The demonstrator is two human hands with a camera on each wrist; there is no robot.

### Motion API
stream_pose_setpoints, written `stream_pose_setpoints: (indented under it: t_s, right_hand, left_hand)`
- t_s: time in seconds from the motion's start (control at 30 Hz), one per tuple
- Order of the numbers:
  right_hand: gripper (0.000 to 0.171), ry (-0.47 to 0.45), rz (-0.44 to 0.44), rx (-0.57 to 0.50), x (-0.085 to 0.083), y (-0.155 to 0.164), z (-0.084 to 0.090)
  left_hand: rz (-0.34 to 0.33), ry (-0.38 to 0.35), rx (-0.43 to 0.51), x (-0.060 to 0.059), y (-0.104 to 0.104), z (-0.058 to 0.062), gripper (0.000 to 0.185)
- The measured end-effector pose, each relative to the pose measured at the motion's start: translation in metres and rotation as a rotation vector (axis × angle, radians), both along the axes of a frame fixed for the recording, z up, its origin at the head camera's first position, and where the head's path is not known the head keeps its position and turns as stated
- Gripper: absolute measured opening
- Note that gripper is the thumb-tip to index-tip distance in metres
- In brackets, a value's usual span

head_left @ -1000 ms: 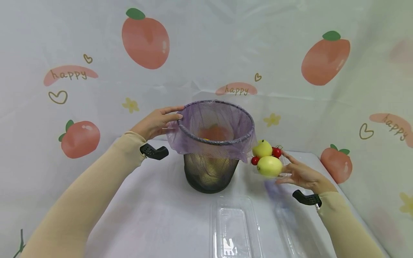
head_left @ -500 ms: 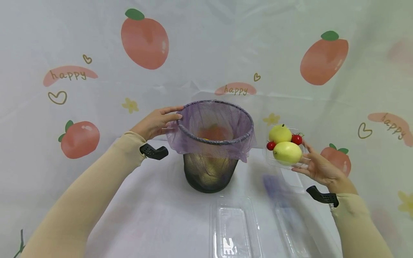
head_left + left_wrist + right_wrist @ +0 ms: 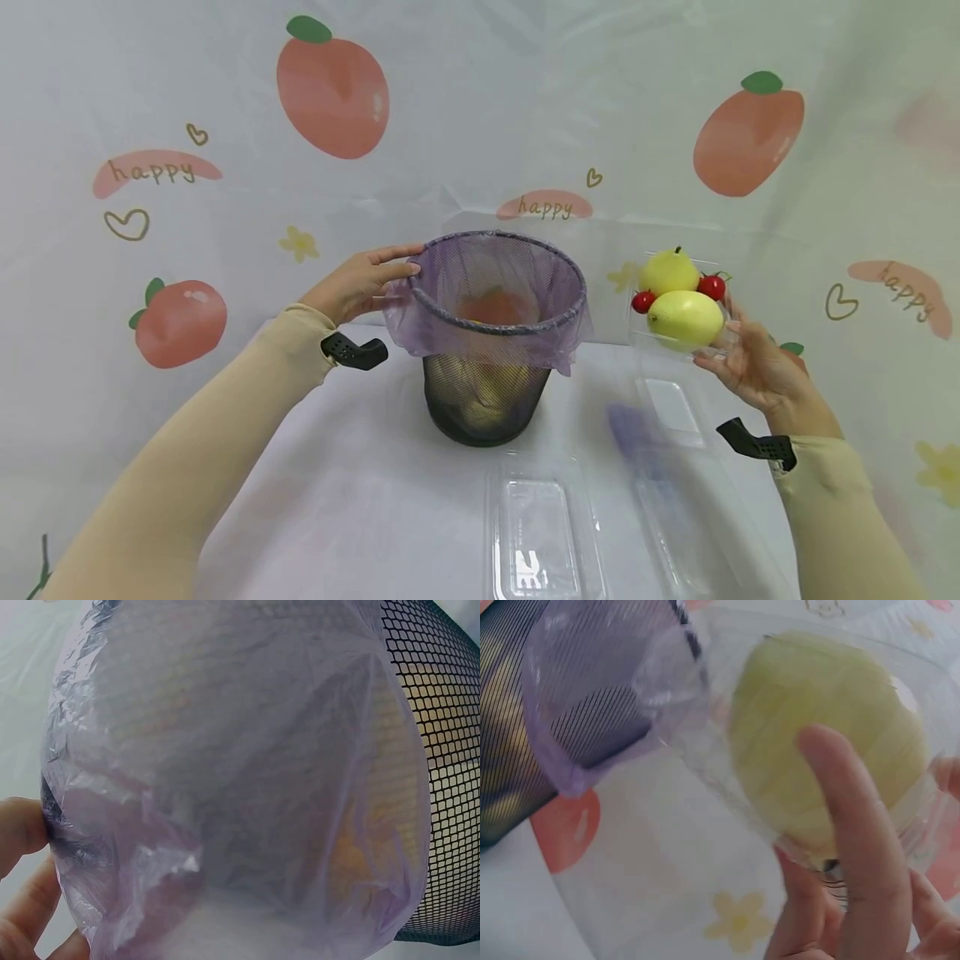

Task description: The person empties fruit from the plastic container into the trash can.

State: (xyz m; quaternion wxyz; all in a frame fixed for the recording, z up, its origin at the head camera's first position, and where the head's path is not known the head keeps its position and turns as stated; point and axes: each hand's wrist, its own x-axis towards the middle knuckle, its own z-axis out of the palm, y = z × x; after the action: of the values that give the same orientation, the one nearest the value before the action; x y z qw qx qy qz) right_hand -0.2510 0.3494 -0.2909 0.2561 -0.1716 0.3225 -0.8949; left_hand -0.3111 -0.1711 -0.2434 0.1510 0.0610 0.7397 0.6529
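Observation:
A black mesh bin [image 3: 487, 408] stands upright on the white table, with a thin purple plastic bag [image 3: 480, 346] folded over its rim. Yellowish contents show through the mesh. My left hand [image 3: 360, 283] touches the rim from the left, fingers spread along its outer side; the left wrist view has its fingertips [image 3: 26, 825] against the bag's edge. Right of the bin, my right hand [image 3: 761, 371] grips a clear plastic box [image 3: 637, 333] raised above the table. Inside it are a yellow-green pear [image 3: 669, 273], a pale oval fruit [image 3: 686, 319] and small red tomatoes [image 3: 712, 287].
A clear plastic container [image 3: 542, 533] lies on the table in front of the bin. More clear plastic [image 3: 682, 533] lies to its right, near a blurred bluish patch [image 3: 637, 433]. Behind the table hangs a white curtain [image 3: 480, 100] printed with fruit.
My right hand has lifted the box of fruit up and to the right, away from the bin's side. The left hand and the bin look unmoved.

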Motion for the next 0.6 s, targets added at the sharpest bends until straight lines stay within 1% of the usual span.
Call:
stream_pose_setpoints:
  t_s: [0.17,0.37,0.5,0.6]
  right_hand:
    - [0.051,0.027,-0.027,-0.037,-0.004,-0.011,0.014]
    - [0.051,-0.009,-0.082,-0.044,-0.007,-0.026,0.032]
    - [0.05,-0.019,-0.149,0.025,-0.007,-0.038,0.046]
    - [0.049,-0.003,-0.216,0.094,-0.009,-0.049,0.056]
  left_hand:
    - [0.004,0.002,0.0,0.001,-0.001,0.0,0.053]
    - [0.009,0.004,0.004,0.002,-0.002,0.0,0.053]
    - [0.003,-0.002,0.005,0.002,-0.001,0.0,0.053]
    - [0.0,-0.001,0.005,0.002,-0.001,0.0,0.053]
